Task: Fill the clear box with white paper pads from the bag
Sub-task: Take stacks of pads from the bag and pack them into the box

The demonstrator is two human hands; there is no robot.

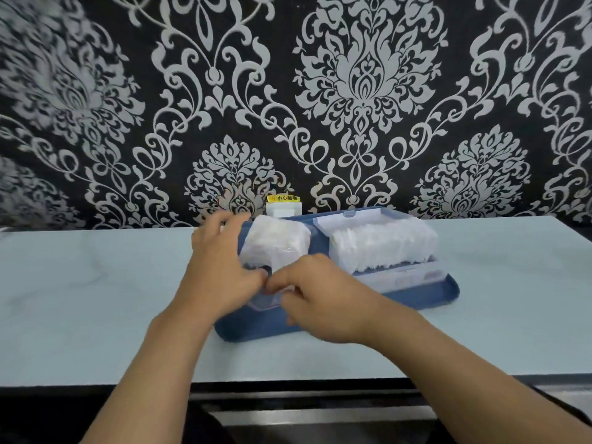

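A blue tray [426, 298] on the pale counter holds two things. On its left stands a clear plastic bag [277, 243] of white paper pads. On its right sits the clear box [403, 278] with its lid up, heaped with white pads [381, 246]. My left hand [221, 270] grips the bag's near left side. My right hand [320, 293] pinches the bag's front edge, its fingertips almost touching those of the left hand. The bag's lower front is hidden behind both hands.
A white wall socket [283, 208] with a yellow label sits behind the tray against the black and silver patterned wall. The pale blue counter [96, 299] stretches to both sides. Its front edge runs below my forearms, with a dark sink area beneath.
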